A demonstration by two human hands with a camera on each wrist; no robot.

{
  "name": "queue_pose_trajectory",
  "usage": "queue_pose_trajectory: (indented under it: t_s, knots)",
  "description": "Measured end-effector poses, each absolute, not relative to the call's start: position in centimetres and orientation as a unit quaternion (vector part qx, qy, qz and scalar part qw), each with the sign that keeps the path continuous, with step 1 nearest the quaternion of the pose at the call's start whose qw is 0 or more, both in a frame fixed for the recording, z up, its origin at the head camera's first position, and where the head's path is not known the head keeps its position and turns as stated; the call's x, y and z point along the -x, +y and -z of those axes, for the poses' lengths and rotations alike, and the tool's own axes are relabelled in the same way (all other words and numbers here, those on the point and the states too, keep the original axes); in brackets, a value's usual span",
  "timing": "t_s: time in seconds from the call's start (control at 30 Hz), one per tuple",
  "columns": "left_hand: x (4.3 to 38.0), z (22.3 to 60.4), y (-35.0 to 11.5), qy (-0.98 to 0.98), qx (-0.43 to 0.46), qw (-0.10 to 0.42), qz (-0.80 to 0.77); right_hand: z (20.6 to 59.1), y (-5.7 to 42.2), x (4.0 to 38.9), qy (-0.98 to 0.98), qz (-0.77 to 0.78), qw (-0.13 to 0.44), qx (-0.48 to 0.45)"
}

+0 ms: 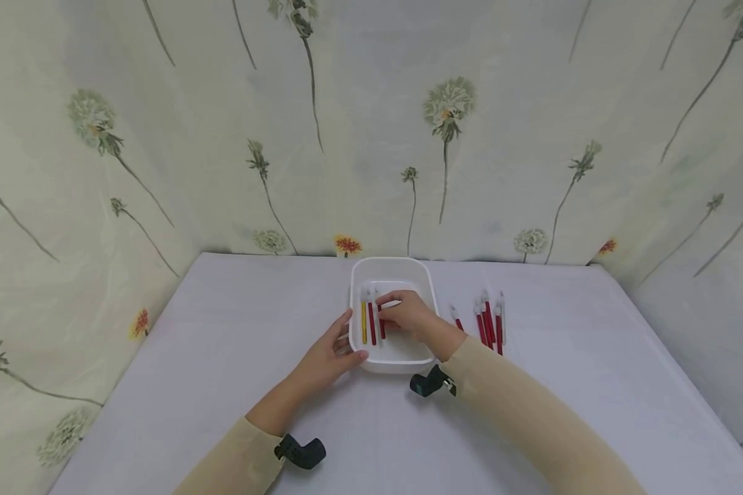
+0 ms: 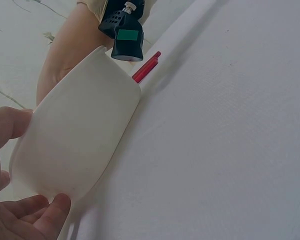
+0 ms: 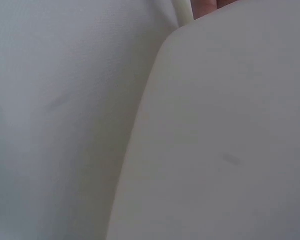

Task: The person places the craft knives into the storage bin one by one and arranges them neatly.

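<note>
A white plastic tray [image 1: 396,367] stands on the table, its outer wall [image 2: 85,130] filling much of the left wrist view. My left hand [image 1: 325,354] grips its near left corner, thumb at the rim and fingers against the side. Inside the tray, my right hand [image 1: 408,316] pinches a slim red pen [image 1: 382,330] with a clear cap, close to its upper part. Left of that pen lie another red pen [image 1: 372,323] and a yellow one [image 1: 364,322], side by side. The right wrist view shows mostly the tray's wall [image 3: 215,125]; the fingertips there are hidden.
Right of the tray, several red capped pens [image 1: 489,323] lie loosely together on the white-covered table [image 1: 235,309]. A single red pen [image 1: 457,318] lies nearer the tray, partly behind my right forearm. A flower-printed curtain [image 1: 371,137] hangs behind the table.
</note>
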State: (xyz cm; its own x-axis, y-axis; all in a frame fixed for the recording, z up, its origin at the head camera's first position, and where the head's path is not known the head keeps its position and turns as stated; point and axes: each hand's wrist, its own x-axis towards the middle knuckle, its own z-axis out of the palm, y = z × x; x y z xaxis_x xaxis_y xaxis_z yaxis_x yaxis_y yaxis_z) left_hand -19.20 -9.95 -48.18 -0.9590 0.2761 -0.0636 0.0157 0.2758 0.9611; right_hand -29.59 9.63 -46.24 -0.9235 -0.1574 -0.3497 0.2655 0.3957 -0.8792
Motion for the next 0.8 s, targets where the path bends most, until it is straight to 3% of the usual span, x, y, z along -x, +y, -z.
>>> queue_pose_trajectory:
  t_s: [0.8]
  knots:
    - [19.30, 48.29, -10.01, 0.789, -0.100, 0.108, -0.596, 45.98, 8.94, 29.26, 0.821, 0.540, 0.182, -0.036]
